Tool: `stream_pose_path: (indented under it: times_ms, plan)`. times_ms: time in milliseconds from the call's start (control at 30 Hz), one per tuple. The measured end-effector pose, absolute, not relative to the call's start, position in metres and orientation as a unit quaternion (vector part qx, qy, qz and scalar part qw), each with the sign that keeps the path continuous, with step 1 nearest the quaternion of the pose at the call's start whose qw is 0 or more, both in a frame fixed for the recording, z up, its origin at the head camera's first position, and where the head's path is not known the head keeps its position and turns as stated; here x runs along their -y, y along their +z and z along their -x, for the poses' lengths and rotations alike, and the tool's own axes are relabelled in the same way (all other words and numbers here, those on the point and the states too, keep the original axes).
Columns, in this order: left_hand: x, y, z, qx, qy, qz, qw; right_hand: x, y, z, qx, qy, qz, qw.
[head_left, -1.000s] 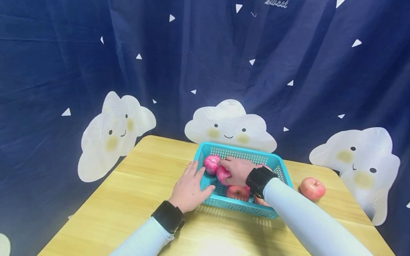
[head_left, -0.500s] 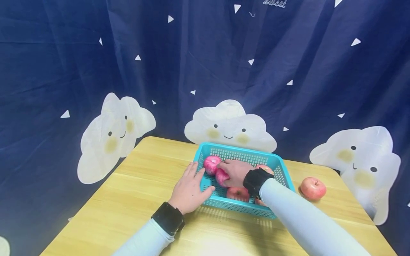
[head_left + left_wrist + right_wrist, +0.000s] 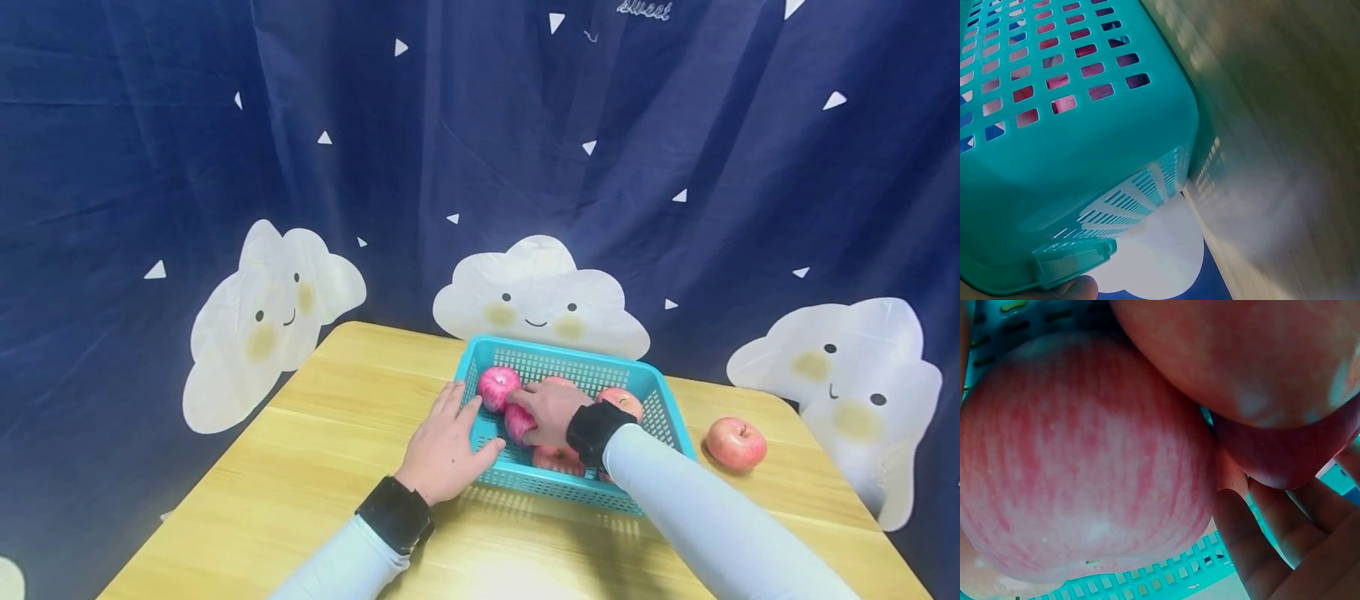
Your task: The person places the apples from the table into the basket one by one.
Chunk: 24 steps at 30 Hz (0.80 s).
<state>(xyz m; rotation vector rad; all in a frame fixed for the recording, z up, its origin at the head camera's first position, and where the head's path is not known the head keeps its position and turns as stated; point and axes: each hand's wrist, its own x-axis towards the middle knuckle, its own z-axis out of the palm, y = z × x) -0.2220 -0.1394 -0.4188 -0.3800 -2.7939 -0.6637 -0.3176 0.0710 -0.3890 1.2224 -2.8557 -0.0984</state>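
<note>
A turquoise plastic basket [image 3: 562,352] holds several red apples. Inside it, my right hand [image 3: 553,414] grips a deep pink apple [image 3: 517,425], fingers curled over its side. Another pink apple [image 3: 498,388] lies just beyond, by the left wall. A redder apple [image 3: 557,458] is by the front wall, partly under my hand. In the right wrist view, fingers [image 3: 1254,544] reach past a large striped apple [image 3: 1085,456] to a darker apple [image 3: 1285,456]. My left hand [image 3: 446,450] rests at the basket's left end with straight fingers; a fingertip [image 3: 1082,289] shows at the rim in the left wrist view.
One loose apple [image 3: 736,444] sits on the wooden table [image 3: 315,475], right of the basket. Within the basket, an apple [image 3: 622,402] lies toward the right and another [image 3: 558,382] toward the back. A dark blue curtain [image 3: 420,150] with white clouds hangs behind the table.
My right hand has shifted slightly left and toward me in the basket, still on the pink apple. Apples behind and right of it show more. The left hand has stayed in place.
</note>
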Motion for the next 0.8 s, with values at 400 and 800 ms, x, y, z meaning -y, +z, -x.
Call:
stream_pose_path:
  times_ms: [400, 800]
  plan:
    - [0.138, -0.421, 0.222, 0.958, -0.223, 0.128, 0.127, -0.076, -0.383, 0.313, 0.917, -0.018, -0.398, 0.013]
    - [0.137, -0.419, 0.221, 0.958, -0.223, 0.125, 0.128, -0.103, -0.356, 0.314, 0.933, 0.026, -0.357, -0.016]
